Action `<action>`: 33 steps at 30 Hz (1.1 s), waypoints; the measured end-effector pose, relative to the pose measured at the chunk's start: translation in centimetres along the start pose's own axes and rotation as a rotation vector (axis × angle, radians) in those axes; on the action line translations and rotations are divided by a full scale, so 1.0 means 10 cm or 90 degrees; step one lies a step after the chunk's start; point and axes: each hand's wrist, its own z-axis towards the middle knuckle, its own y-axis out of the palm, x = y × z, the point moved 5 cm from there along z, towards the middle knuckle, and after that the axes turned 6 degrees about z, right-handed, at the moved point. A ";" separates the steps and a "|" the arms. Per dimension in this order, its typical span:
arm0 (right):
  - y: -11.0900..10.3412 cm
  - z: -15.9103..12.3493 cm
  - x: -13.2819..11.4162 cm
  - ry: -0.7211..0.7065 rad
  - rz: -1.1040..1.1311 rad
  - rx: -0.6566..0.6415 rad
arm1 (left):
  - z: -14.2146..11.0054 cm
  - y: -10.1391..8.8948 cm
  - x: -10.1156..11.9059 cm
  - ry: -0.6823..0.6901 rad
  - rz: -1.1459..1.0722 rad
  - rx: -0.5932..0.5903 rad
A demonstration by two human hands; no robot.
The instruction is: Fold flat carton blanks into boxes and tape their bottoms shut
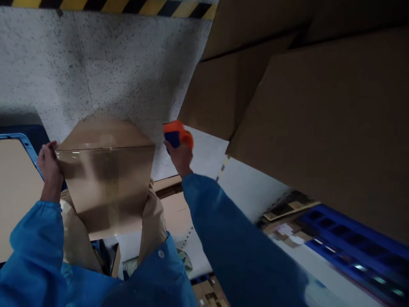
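A cardboard box [132,183] is in front of me between my knees, with clear tape [113,192] down the middle of its facing side and along its upper edge. At the box's upper left corner, my left hand [50,164] has its fingers curled against the edge. To the right of the box and apart from it, my right hand [181,158] is closed around an orange and blue tape dispenser [174,128]. The dispenser is slightly blurred, and its blade cannot be made out.
Large stacked cartons [319,119] fill the right side. A blue-framed crate or cart holding a flat board [14,187] stands at the left. Yellow-and-black striped tape [128,6] crosses the speckled floor [128,59]. A blue pallet [351,238] lies at lower right.
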 end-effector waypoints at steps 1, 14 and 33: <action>-0.06 -0.21 0.15 0.076 0.020 0.057 | -0.06 -0.01 0.05 0.001 -0.014 -0.006; 1.17 -2.13 -0.54 -0.530 -0.041 -0.194 | -0.45 0.17 0.51 0.237 0.167 -0.147; 0.86 -0.28 -0.17 -0.113 0.758 0.067 | -0.46 0.18 0.64 0.216 0.093 -0.072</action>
